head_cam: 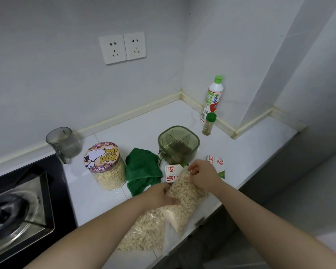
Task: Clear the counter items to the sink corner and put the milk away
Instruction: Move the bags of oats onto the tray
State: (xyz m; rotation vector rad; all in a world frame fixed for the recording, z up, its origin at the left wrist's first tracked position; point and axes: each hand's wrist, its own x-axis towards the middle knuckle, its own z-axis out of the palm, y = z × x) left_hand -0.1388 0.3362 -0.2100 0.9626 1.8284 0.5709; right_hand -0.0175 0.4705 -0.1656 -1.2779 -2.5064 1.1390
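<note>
Both my hands hold a clear plastic bag of oats (184, 193) near the counter's front edge. My left hand (161, 193) grips its left side; my right hand (201, 174) pinches its top end. A second bag of oats (144, 232) lies flat under my left forearm. Behind the held bag stand two white milk cartons with red print, one (171, 172) partly hidden by the bag and the other (217, 164) behind my right hand. A crumpled green cloth (143, 169) lies left of them, and a jar of oats with a cartoon-dog lid (105, 166) stands further left.
A green lidded container (178, 143) stands behind the cartons. A white bottle with a green cap (211, 100) and a small green-capped spice jar (209, 124) stand at the back right corner. A grey cup (63, 143) sits by the wall. The gas stove (17, 206) fills the left.
</note>
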